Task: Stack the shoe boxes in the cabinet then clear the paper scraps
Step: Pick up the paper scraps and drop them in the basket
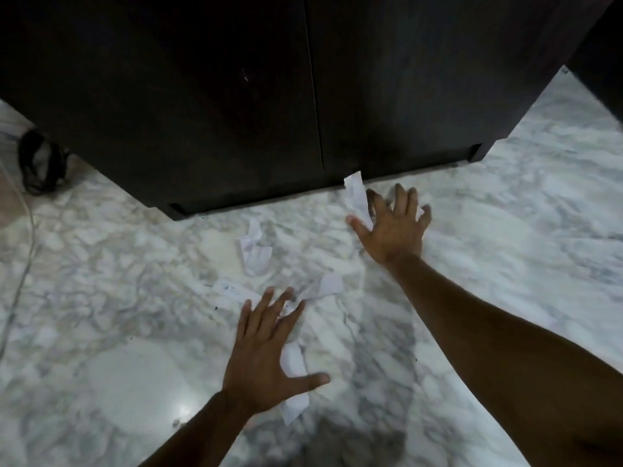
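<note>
Your left hand (266,352) spreads flat over paper scraps (254,251) on the marble floor (505,230), one scrap (294,362) showing between thumb and forefinger. Your right hand (392,224) reaches with splayed fingers toward the dark cabinet (236,96), beside a paper strip (356,193) at the base of its closed doors.
</note>
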Demonstrator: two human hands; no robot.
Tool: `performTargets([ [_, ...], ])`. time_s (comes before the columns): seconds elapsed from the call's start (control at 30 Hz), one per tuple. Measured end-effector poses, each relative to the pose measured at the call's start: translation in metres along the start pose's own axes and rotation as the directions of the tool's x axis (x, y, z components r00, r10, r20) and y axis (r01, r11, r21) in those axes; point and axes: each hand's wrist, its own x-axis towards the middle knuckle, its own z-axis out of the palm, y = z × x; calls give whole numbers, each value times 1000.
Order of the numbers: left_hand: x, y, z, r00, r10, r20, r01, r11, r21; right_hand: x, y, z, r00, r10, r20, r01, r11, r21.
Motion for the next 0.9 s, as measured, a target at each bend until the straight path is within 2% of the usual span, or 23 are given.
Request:
performTargets([
  [0.07, -4, -4, 9, 996, 8, -88, -10, 1000, -26, -9, 0, 9, 972, -106, -209, 121, 991, 60],
  [0.13, -7, -4, 13, 984, 16, -179, -23, 999, -38, -14, -1, 13, 946, -130, -298, 160, 984, 79],
  [0.33, -10, -6, 17, 949, 74, -307, -62, 997, 48, -27, -12, 9, 960, -169, -222, 192, 977, 88],
  [0.47, -13, -9, 21, 931, 69, -358, -47, 997, 69, -40, -38, -4, 958, -185, -217, 235, 943, 234],
  [0.53, -10, -5, 18, 922, -20, -387, 29, 999, 17, -43, -66, -13, 955, -229, -187, 279, 909, 310],
  [0.6, -2, 0, 8, 883, -210, -420, 162, 976, -148, -43, -96, -22, 945, -284, -164, 325, 872, 366],
  [0.67, 12, 2, -12, 834, -383, -398, 269, 911, -313, -40, -117, -28, 947, -286, -145, 321, 861, 395],
  [0.73, 34, -3, -31, 812, -451, -371, 311, 872, -378, -37, -123, -27, 969, -226, -102, 248, 881, 403],
  [0.77, 48, -8, -38, 821, -469, -324, 338, 858, -386, -38, -118, -24, 980, -187, -73, 200, 897, 393],
  [0.83, 79, -21, -48, 858, -475, -194, 411, 863, -293, -45, -100, -15, 990, -137, -44, 144, 935, 323],
  [0.9, 104, -35, -50, 893, -443, -77, 432, 893, -128, -57, -80, -5, 985, -166, -54, 174, 958, 230],
])
